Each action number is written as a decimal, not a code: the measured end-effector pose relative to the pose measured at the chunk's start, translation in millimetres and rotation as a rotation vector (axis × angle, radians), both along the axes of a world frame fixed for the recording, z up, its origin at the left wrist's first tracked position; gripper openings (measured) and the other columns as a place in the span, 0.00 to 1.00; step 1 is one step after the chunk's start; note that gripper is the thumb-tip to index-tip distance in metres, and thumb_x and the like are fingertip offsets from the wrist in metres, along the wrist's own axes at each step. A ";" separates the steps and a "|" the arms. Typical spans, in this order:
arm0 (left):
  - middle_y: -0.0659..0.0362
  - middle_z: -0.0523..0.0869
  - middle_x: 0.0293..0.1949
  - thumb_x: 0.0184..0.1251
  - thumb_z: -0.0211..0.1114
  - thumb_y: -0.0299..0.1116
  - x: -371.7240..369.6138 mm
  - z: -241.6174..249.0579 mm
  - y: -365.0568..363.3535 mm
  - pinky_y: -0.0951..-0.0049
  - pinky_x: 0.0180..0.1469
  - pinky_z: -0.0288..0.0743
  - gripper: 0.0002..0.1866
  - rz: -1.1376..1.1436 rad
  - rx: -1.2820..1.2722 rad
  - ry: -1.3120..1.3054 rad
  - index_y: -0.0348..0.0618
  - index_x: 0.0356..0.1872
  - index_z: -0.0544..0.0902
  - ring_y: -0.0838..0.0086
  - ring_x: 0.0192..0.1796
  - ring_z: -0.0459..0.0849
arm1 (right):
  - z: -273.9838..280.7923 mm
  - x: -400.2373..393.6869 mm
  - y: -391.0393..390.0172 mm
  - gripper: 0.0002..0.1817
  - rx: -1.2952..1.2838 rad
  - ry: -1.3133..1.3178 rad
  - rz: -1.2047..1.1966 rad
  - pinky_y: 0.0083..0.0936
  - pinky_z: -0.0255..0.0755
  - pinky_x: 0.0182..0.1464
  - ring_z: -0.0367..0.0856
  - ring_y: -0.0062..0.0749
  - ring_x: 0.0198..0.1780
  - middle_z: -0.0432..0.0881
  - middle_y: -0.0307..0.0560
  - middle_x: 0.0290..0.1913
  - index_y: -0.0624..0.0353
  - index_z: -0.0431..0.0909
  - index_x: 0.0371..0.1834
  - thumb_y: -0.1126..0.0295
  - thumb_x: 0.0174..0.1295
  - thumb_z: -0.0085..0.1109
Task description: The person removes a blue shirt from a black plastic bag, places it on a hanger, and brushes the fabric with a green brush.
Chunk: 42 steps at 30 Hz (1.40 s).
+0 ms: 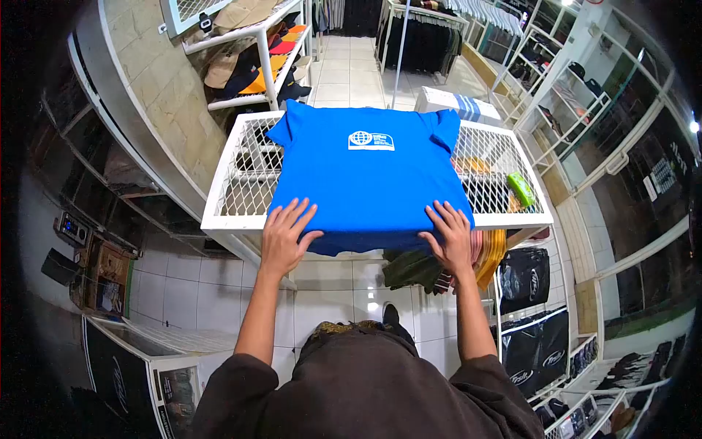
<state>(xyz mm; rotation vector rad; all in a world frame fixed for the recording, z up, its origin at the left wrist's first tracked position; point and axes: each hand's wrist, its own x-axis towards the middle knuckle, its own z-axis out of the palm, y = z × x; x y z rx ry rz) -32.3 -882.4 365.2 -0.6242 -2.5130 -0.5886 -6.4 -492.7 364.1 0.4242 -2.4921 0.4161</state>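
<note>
A blue T-shirt [365, 179] with a white globe print lies spread over a white mesh-topped table [241, 222], its lower part hanging over the near edge. My left hand [287, 238] lies on the shirt's left side at that edge, palm down with the fingers apart. On the right side, my right hand [450, 238] rests in the same way with its fingers spread. Neither hand grips the cloth. Both sleeves of the shirt lie at the far corners.
On the table's right is a green packet [520, 189]. Behind the table stands a white box with blue stripes [468, 108]. Shelves with caps [270, 69] are at the back left. Folded clothes [493, 256] hang below the table at right.
</note>
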 end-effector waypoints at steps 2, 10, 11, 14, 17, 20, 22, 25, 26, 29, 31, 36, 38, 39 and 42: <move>0.60 0.85 0.65 0.65 0.72 0.31 8.8 -9.7 0.2 0.52 0.70 0.65 0.23 0.027 0.009 0.098 0.56 0.63 0.86 0.62 0.69 0.79 | -11.9 0.8 11.1 0.25 -0.029 -0.010 0.022 0.48 0.58 0.75 0.73 0.45 0.73 0.80 0.46 0.70 0.48 0.82 0.66 0.58 0.66 0.69; 0.53 0.87 0.34 0.68 0.70 0.32 28.9 14.0 10.9 0.58 0.48 0.72 0.06 0.034 0.224 0.117 0.41 0.35 0.87 0.57 0.40 0.83 | 19.7 15.0 1.6 0.05 -0.115 0.020 -0.020 0.40 0.70 0.52 0.82 0.45 0.43 0.86 0.46 0.39 0.57 0.84 0.37 0.68 0.67 0.66; 0.53 0.87 0.34 0.68 0.70 0.32 32.7 26.0 13.2 0.58 0.48 0.72 0.06 0.036 0.225 0.117 0.41 0.35 0.87 0.57 0.40 0.83 | 24.6 18.7 0.2 0.08 -0.103 -0.065 -0.057 0.41 0.69 0.48 0.80 0.46 0.38 0.83 0.48 0.34 0.58 0.82 0.32 0.67 0.67 0.67; 0.56 0.85 0.31 0.67 0.73 0.41 26.0 43.4 23.1 0.59 0.43 0.70 0.13 0.046 0.254 -0.001 0.43 0.29 0.88 0.60 0.36 0.81 | 28.8 2.2 -13.3 0.13 -0.166 -0.017 -0.075 0.44 0.68 0.43 0.77 0.49 0.33 0.78 0.51 0.28 0.59 0.79 0.27 0.65 0.67 0.68; 0.57 0.83 0.30 0.66 0.74 0.44 -8.0 32.9 33.4 0.60 0.44 0.70 0.14 0.077 0.244 0.039 0.43 0.29 0.88 0.60 0.37 0.81 | 22.1 -21.6 -18.0 0.13 -0.179 0.005 -0.091 0.45 0.69 0.41 0.78 0.50 0.36 0.79 0.51 0.30 0.59 0.80 0.29 0.64 0.64 0.71; 0.56 0.85 0.37 0.64 0.75 0.48 -23.3 23.0 40.0 0.59 0.48 0.72 0.17 0.109 0.174 0.006 0.43 0.38 0.89 0.59 0.43 0.81 | 19.1 -37.5 -17.2 0.14 -0.105 -0.023 -0.179 0.45 0.72 0.45 0.79 0.49 0.41 0.82 0.50 0.37 0.57 0.83 0.35 0.59 0.59 0.75; 0.53 0.85 0.50 0.63 0.74 0.52 -22.9 28.9 40.8 0.57 0.57 0.73 0.26 0.147 0.116 -0.107 0.43 0.53 0.89 0.56 0.53 0.81 | 23.7 -41.3 -16.0 0.17 -0.082 -0.025 -0.189 0.44 0.73 0.47 0.80 0.50 0.43 0.83 0.50 0.40 0.57 0.84 0.38 0.56 0.58 0.76; 0.50 0.83 0.57 0.64 0.73 0.55 -32.5 21.4 35.9 0.55 0.64 0.71 0.32 0.095 0.095 -0.036 0.44 0.62 0.85 0.54 0.60 0.79 | 27.8 -46.6 -6.5 0.26 -0.049 -0.119 -0.208 0.44 0.74 0.51 0.81 0.51 0.50 0.85 0.51 0.46 0.56 0.86 0.47 0.48 0.54 0.77; 0.50 0.83 0.57 0.64 0.73 0.55 -35.1 20.1 33.1 0.55 0.64 0.71 0.32 0.093 0.097 -0.037 0.44 0.62 0.85 0.54 0.60 0.79 | 30.6 -51.0 -3.3 0.32 -0.039 -0.195 -0.211 0.44 0.74 0.54 0.82 0.51 0.54 0.85 0.51 0.50 0.56 0.86 0.52 0.44 0.52 0.77; 0.44 0.79 0.66 0.61 0.74 0.59 -42.0 27.9 27.4 0.53 0.73 0.64 0.41 0.061 0.096 -0.218 0.45 0.71 0.78 0.50 0.69 0.74 | 40.7 -59.4 0.0 0.40 0.054 -0.285 -0.228 0.45 0.74 0.58 0.81 0.50 0.60 0.84 0.51 0.56 0.54 0.84 0.60 0.39 0.48 0.77; 0.39 0.72 0.73 0.58 0.74 0.65 -49.4 26.6 24.1 0.50 0.78 0.57 0.50 0.086 0.032 -0.231 0.45 0.76 0.72 0.46 0.76 0.68 | 48.1 -63.4 1.2 0.48 0.063 -0.366 -0.269 0.48 0.72 0.62 0.78 0.50 0.64 0.81 0.51 0.62 0.52 0.80 0.67 0.35 0.45 0.77; 0.38 0.66 0.77 0.50 0.76 0.69 -58.4 31.5 17.9 0.48 0.81 0.50 0.57 0.056 0.074 -0.361 0.45 0.78 0.68 0.46 0.80 0.61 | 65.6 -77.0 0.2 0.64 0.190 -0.534 -0.326 0.50 0.70 0.68 0.75 0.56 0.67 0.77 0.57 0.67 0.52 0.73 0.74 0.26 0.32 0.78; 0.37 0.64 0.78 0.49 0.76 0.70 -57.5 31.8 16.9 0.47 0.81 0.49 0.58 0.066 0.083 -0.385 0.46 0.79 0.68 0.47 0.82 0.58 | 69.3 -86.8 0.0 0.71 0.255 -0.599 -0.377 0.50 0.68 0.70 0.74 0.56 0.69 0.76 0.58 0.69 0.52 0.70 0.76 0.23 0.23 0.79; 0.37 0.64 0.78 0.49 0.76 0.70 -57.8 31.8 17.4 0.47 0.81 0.49 0.58 0.067 0.086 -0.388 0.46 0.79 0.68 0.47 0.82 0.58 | 72.1 -92.6 -0.8 0.71 0.259 -0.601 -0.375 0.50 0.68 0.70 0.74 0.56 0.69 0.76 0.58 0.69 0.52 0.70 0.76 0.23 0.23 0.79; 0.36 0.62 0.79 0.44 0.80 0.68 -57.9 31.5 18.9 0.45 0.81 0.50 0.60 0.090 0.087 -0.393 0.49 0.79 0.69 0.44 0.81 0.58 | 84.9 -100.4 -7.1 0.69 0.397 -0.660 -0.369 0.51 0.71 0.68 0.75 0.57 0.69 0.79 0.57 0.65 0.51 0.69 0.77 0.30 0.26 0.83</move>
